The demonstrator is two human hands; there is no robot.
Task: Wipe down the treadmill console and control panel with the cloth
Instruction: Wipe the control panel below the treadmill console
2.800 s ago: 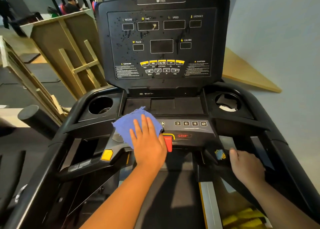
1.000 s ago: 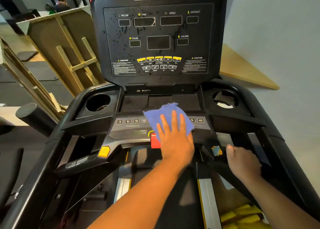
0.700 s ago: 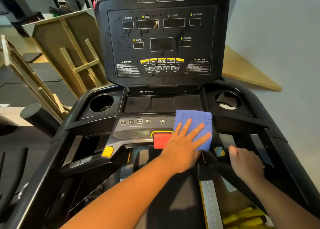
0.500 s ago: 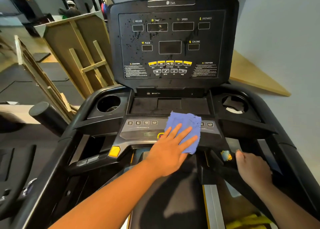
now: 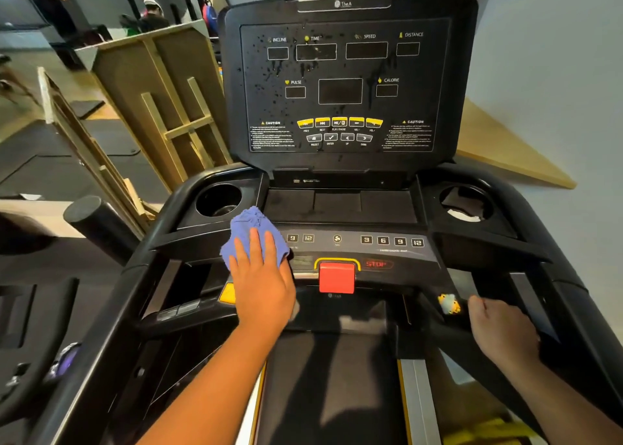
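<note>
A black treadmill fills the view. Its upright console (image 5: 347,83) is speckled with droplets around the display windows. Below it runs the grey control panel (image 5: 387,245) with number keys and a red stop button (image 5: 336,277). My left hand (image 5: 263,282) lies flat on a blue cloth (image 5: 251,232), pressing it onto the left end of the control panel and covering the keys there. My right hand (image 5: 502,333) is wrapped around the black right handlebar (image 5: 448,330), just behind a yellow-and-blue sticker.
Two cup holders flank the tray: left one (image 5: 219,200), right one (image 5: 467,203) holding something white. Wooden frames (image 5: 161,107) lean to the left beside a black foam roller (image 5: 97,222). A grey wall is close on the right. The belt (image 5: 330,387) runs below.
My left hand has slid the cloth leftward across the control panel, from right of the stop button to the panel's left end. My right hand has stayed on the handlebar.
</note>
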